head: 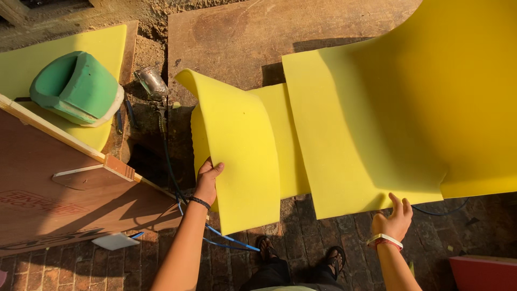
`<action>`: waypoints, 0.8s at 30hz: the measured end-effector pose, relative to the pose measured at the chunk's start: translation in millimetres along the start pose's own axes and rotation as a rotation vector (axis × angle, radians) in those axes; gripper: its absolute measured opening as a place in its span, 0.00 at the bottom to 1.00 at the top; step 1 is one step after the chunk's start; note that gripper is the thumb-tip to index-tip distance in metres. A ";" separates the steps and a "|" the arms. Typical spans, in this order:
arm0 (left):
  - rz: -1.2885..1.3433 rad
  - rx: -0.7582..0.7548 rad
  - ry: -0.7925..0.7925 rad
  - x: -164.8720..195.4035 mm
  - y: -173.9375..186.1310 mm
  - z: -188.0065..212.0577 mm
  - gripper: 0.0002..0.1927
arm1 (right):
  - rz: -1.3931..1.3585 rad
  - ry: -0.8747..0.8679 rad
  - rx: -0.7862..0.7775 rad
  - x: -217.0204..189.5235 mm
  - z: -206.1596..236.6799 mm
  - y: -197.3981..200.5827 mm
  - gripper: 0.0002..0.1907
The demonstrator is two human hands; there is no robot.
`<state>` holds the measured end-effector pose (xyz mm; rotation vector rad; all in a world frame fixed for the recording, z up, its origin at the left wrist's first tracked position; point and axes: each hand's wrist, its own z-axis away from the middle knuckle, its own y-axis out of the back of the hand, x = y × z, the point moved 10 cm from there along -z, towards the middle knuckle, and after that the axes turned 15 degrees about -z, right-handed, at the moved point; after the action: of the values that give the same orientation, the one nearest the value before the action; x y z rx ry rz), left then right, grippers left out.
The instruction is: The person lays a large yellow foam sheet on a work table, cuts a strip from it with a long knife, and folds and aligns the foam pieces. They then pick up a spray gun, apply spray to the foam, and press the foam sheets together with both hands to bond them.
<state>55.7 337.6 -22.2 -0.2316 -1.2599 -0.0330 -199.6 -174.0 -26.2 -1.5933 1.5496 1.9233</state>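
Yellow foam sheet, thin, floppy, edge curling; left hand and right hand grips clamped on it.

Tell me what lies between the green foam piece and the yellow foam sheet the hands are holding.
In the head view, a metal spray gun with its blue hose lies between the green foam piece and the yellow foam sheet, on dark bare ground.

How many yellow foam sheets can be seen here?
3: a narrow sheet in the left hand, a large sheet held by the right hand, and one under the green cushion.
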 end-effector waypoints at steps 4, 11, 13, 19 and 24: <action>-0.136 -0.223 -0.415 95.8 -50.0 5.8 0.15 | -0.227 -0.438 0.109 28.4 49.7 1.7 0.24; -0.170 -0.395 -0.742 165.4 -38.4 28.3 0.09 | -0.654 -0.390 -0.131 12.0 81.9 -39.9 0.13; -0.072 -0.405 -0.722 143.8 -30.0 30.7 0.06 | -0.705 -0.416 -0.192 7.3 86.6 -51.6 0.11; -0.341 0.056 0.034 -18.0 -17.9 -22.2 0.10 | -0.458 -0.596 -0.253 8.0 107.4 -66.6 0.12; -0.542 0.197 0.351 -89.0 -12.9 -38.5 0.11 | -0.557 -0.977 0.015 54.5 127.4 -59.9 0.26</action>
<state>62.4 308.6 -115.4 0.2819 -0.9359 -0.3974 -255.4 -71.0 -121.5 -0.7067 0.6259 1.8594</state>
